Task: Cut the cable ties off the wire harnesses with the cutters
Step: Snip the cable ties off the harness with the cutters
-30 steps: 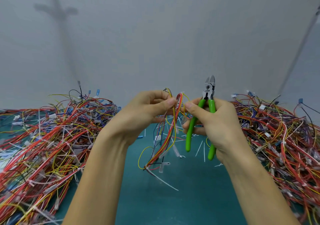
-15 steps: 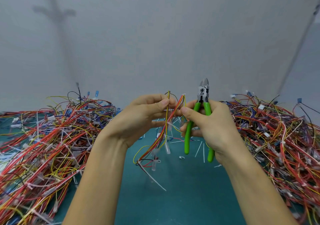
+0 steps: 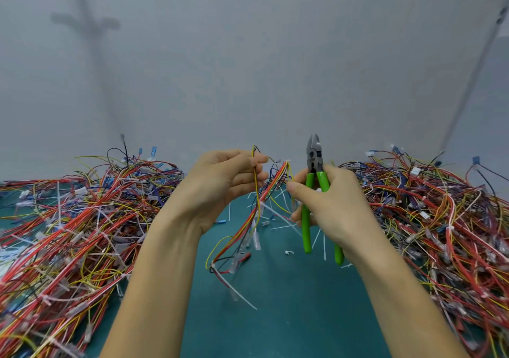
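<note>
The cutters point(image 3: 306, 220) are gripped in the right hand point(image 3: 333, 206), whose fingers are curled round the green handles; the closed blades are pointed upward above the knuckles. A wire harness point(image 3: 248, 228) is hung between the two hands above the green counter point(image 3: 275, 324), its upper end just beside the right thumb, though whether it is pinched there cannot be told. A single yellow wire point(image 3: 255, 184) of it is pinched between the thumb and fingers of the left hand point(image 3: 220, 184). A white cable tie point(image 3: 242, 297) is seen at the harness's lower end, its tail trailing down to the right. Compared with half a second ago, the hands have been drawn apart and the yellow wire has been pulled clear of the bundle. Cut tie pieces point(image 3: 323, 243) are scattered on the counter, flanked by a left pile point(image 3: 68, 220) and a right pile point(image 3: 440, 206) of harnesses.
</note>
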